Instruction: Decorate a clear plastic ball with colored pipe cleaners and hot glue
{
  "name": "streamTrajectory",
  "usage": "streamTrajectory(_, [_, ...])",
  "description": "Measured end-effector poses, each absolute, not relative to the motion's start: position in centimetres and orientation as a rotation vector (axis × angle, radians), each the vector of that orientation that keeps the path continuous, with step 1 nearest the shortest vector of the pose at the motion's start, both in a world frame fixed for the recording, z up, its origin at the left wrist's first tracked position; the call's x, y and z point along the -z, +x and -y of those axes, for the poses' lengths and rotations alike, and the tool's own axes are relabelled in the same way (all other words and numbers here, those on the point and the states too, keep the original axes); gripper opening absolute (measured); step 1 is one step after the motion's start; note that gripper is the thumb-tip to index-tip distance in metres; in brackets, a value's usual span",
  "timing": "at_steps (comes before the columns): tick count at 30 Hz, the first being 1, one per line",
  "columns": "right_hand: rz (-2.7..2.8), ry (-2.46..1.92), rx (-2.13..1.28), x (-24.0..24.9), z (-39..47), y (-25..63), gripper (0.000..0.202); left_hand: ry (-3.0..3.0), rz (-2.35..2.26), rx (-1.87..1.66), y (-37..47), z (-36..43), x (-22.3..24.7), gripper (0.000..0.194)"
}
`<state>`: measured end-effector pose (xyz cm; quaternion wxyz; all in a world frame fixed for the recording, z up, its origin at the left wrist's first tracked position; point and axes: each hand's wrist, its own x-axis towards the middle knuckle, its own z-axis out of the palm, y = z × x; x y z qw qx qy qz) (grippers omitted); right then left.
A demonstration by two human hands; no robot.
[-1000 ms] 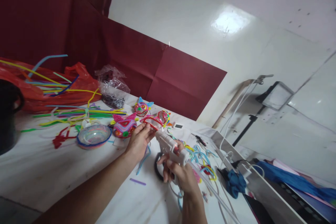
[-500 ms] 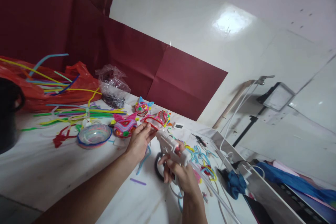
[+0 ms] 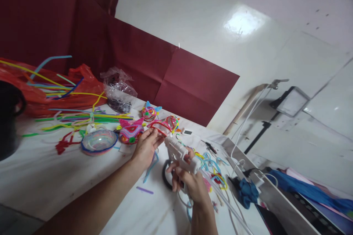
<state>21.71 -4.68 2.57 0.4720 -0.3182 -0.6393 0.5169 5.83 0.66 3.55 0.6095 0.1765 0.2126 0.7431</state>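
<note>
My left hand [image 3: 148, 147] is closed, its fingertips pinching a clear piece edged with red-pink pipe cleaner [image 3: 162, 127]. In my right hand [image 3: 190, 180] is a white hot glue gun [image 3: 176, 150], fingers wrapped round its handle, its nozzle close beside the edge of that piece. A long clear glue stick [image 3: 223, 197] runs out of the gun's back end. Left of my left hand lies a pink and purple animal-face ornament [image 3: 131, 132] with pointed ears. Behind are one with blue ears [image 3: 150, 113] and a clear one with a multicoloured rim [image 3: 173, 123].
A shallow blue-rimmed bowl [image 3: 99, 142], pipe cleaners [image 3: 104, 119] and a red plastic bag [image 3: 68, 101] occupy the left. Right of the gun lie tangled pipe-cleaner pieces [image 3: 211, 165], cables and a blue cloth bundle [image 3: 247, 192]. A black container [image 3: 8, 121] stands far left.
</note>
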Motion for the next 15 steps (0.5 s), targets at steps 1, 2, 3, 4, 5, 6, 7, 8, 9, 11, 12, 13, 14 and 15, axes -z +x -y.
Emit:
streamTrajectory(1, [1.565,-0.776,-1.265,-2.54,4.66,21.73,0.044,0.408,-0.490,-1.718,5.79,-0.70,-3.57,0.020])
streamTrajectory(2, [1.564,-0.777,-1.263,-2.48,4.65,21.77,0.044,0.409,-0.490,-1.718,5.76,-0.73,-3.59,0.021])
streamTrajectory(3, [1.565,-0.780,-1.263,-2.42,4.65,21.81,0.044,0.411,-0.489,-1.718,5.72,-0.76,-3.60,0.021])
streamTrajectory(4, [1.564,-0.784,-1.262,-2.35,4.67,21.86,0.044,0.412,-0.489,-1.717,5.70,-0.78,-3.60,0.021])
streamTrajectory(5, [1.563,-0.792,-1.263,-2.28,4.70,21.91,0.044,0.414,-0.488,-1.717,5.68,-0.79,-3.59,0.020])
streamTrajectory(6, [1.563,-0.799,-1.264,-2.23,4.75,21.95,0.043,0.415,-0.487,-1.717,5.67,-0.80,-3.57,0.018])
streamTrajectory(7, [1.562,-0.801,-1.263,-2.20,4.79,21.98,0.043,0.417,-0.486,-1.719,5.67,-0.80,-3.55,0.017])
streamTrajectory(8, [1.562,-0.802,-1.261,-2.20,4.82,21.99,0.043,0.419,-0.485,-1.720,5.67,-0.79,-3.53,0.016])
streamTrajectory(9, [1.564,-0.803,-1.259,-2.23,4.85,21.99,0.043,0.422,-0.482,-1.720,5.66,-0.79,-3.51,0.015])
streamTrajectory(11, [1.573,-0.802,-1.256,-2.36,4.87,21.95,0.043,0.426,-0.476,-1.719,5.66,-0.79,-3.50,0.016])
streamTrajectory(12, [1.576,-0.802,-1.256,-2.44,4.86,21.93,0.043,0.426,-0.475,-1.719,5.65,-0.79,-3.50,0.016])
streamTrajectory(13, [1.581,-0.803,-1.258,-2.50,4.85,21.91,0.043,0.424,-0.476,-1.718,5.65,-0.79,-3.51,0.017])
streamTrajectory(14, [1.584,-0.802,-1.258,-2.53,4.84,21.90,0.043,0.422,-0.478,-1.718,5.66,-0.79,-3.52,0.016])
streamTrajectory(15, [1.585,-0.801,-1.257,-2.54,4.83,21.90,0.044,0.419,-0.480,-1.717,5.67,-0.78,-3.54,0.016])
